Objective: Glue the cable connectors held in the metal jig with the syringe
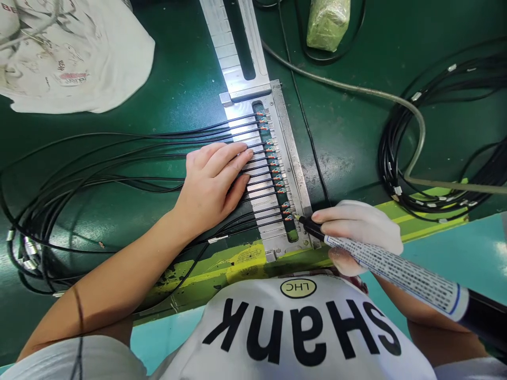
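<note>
My left hand [214,182] lies flat, fingers together, on a row of black cables [130,158] that run into a metal jig [277,174]. Each cable ends in small coloured wires [277,177] seated in the jig's slots. My right hand [358,232], in a white glove, grips a long white marker pen [396,269] like a pencil. The pen's dark tip touches the lowest cable ends near the jig's front edge.
A coil of black cables [428,153] with metal ferrules lies at the right. A white printed bag [71,53] sits top left, a green wrapped bundle [328,21] at top. A grey hose [356,89] crosses the green mat. A yellow-green strip [237,261] marks the bench edge.
</note>
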`<act>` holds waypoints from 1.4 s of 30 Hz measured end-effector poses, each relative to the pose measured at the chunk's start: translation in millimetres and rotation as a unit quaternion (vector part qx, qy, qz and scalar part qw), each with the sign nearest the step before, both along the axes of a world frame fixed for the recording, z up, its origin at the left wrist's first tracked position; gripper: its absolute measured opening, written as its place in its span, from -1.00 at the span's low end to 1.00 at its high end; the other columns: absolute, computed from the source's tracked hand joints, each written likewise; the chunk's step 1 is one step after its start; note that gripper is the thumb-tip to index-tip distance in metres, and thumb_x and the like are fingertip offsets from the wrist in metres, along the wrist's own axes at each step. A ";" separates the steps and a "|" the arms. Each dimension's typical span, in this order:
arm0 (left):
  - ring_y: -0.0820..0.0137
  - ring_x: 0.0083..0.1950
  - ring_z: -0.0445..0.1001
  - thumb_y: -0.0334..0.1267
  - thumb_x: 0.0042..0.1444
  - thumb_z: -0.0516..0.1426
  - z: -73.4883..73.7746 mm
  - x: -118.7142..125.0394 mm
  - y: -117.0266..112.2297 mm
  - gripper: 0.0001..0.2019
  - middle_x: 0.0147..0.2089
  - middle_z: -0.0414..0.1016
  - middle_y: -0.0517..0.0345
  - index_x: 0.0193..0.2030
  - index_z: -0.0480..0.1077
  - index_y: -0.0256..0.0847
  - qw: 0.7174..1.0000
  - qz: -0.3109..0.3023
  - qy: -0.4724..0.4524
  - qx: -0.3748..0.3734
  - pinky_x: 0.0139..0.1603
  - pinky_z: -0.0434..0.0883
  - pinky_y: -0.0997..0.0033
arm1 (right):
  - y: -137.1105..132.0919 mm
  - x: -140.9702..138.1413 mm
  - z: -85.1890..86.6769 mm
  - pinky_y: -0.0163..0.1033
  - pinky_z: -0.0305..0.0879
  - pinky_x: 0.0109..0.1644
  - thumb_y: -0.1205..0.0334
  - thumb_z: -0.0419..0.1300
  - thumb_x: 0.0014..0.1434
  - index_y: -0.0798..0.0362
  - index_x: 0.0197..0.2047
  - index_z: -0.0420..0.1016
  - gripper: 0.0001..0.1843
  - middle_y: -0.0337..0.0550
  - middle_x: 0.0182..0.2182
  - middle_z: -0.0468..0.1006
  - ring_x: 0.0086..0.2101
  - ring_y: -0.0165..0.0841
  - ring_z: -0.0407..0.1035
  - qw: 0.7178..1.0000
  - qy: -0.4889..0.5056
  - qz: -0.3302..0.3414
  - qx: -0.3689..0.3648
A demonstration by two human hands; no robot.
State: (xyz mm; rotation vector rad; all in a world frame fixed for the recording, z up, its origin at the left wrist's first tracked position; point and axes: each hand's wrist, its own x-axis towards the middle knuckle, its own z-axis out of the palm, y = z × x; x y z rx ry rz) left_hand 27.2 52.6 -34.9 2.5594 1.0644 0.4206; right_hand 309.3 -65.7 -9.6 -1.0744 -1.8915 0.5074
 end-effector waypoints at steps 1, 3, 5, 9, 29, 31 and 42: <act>0.00 0.34 0.29 -0.21 0.34 0.03 0.1 0.0 0.0 -0.52 0.36 0.33 -0.06 0.38 0.24 -0.08 1.000 0.000 0.001 -0.001 0.29 0.20 -0.15 | 0.2 -0.3 0.1 -0.18 0.54 -0.24 0.19 0.24 0.14 0.05 -0.22 0.54 -0.85 -0.08 -0.24 0.70 -0.33 -0.28 0.61 1.000 0.000 -0.001 0.000; 0.00 0.34 0.29 -0.20 0.34 0.03 0.2 0.0 0.1 -0.52 0.36 0.32 -0.06 0.38 0.24 -0.08 1.000 0.000 0.004 -0.004 0.29 0.19 -0.16 | 0.8 -0.8 -0.1 -0.20 0.54 -0.24 0.18 0.23 0.17 0.04 -0.23 0.54 -0.86 -0.08 -0.24 0.70 -0.33 -0.29 0.61 1.000 -0.002 -0.004 0.003; -0.01 0.34 0.30 -0.20 0.34 0.02 0.2 -0.1 0.1 -0.52 0.36 0.32 -0.06 0.38 0.24 -0.08 1.000 0.000 0.007 -0.005 0.29 0.19 -0.17 | 1.6 -1.1 -1.2 -0.20 0.54 -0.24 0.18 0.22 0.19 0.03 -0.23 0.54 -0.87 -0.10 -0.24 0.70 -0.34 -0.29 0.61 1.000 -0.006 -0.005 0.008; 0.00 0.34 0.29 -0.20 0.34 0.02 -0.1 -0.3 0.1 -0.53 0.36 0.33 -0.07 0.38 0.25 -0.09 1.000 0.002 0.008 -0.002 0.30 0.18 -0.16 | 2.3 -1.0 -4.7 -0.19 0.55 -0.26 0.16 0.21 0.20 0.00 -0.23 0.53 -0.87 -0.13 -0.25 0.70 -0.36 -0.29 0.60 1.000 -0.010 -0.014 0.019; 0.01 0.35 0.28 -0.21 0.35 0.03 0.4 -1.2 0.4 -0.53 0.37 0.32 -0.06 0.37 0.25 -0.11 1.000 -0.002 0.011 -0.005 0.31 0.17 -0.12 | 1.6 -0.8 -1.7 -0.15 0.59 -0.25 0.19 0.31 0.08 0.02 -0.20 0.54 -0.80 -0.06 -0.22 0.69 -0.29 -0.22 0.62 0.999 0.021 -0.007 -0.036; 0.00 0.35 0.28 -0.21 0.34 0.03 0.3 -1.2 0.5 -0.53 0.37 0.32 -0.06 0.37 0.25 -0.10 1.000 -0.003 0.006 -0.006 0.31 0.17 -0.12 | 2.0 -1.6 0.4 -0.15 0.59 -0.24 0.20 0.30 0.09 0.01 -0.21 0.53 -0.84 -0.09 -0.23 0.69 -0.29 -0.23 0.62 0.999 0.013 -0.013 -0.038; 0.00 0.34 0.29 -0.21 0.34 0.05 -0.6 -0.4 0.4 -0.54 0.35 0.34 -0.05 0.36 0.27 -0.08 1.000 0.001 -0.002 -0.001 0.29 0.18 -0.12 | 3.9 0.4 -2.9 -0.14 0.57 -0.33 0.19 0.22 0.11 -0.05 -0.18 0.51 -0.82 -0.17 -0.23 0.69 -0.32 -0.26 0.62 1.000 -0.002 0.000 -0.010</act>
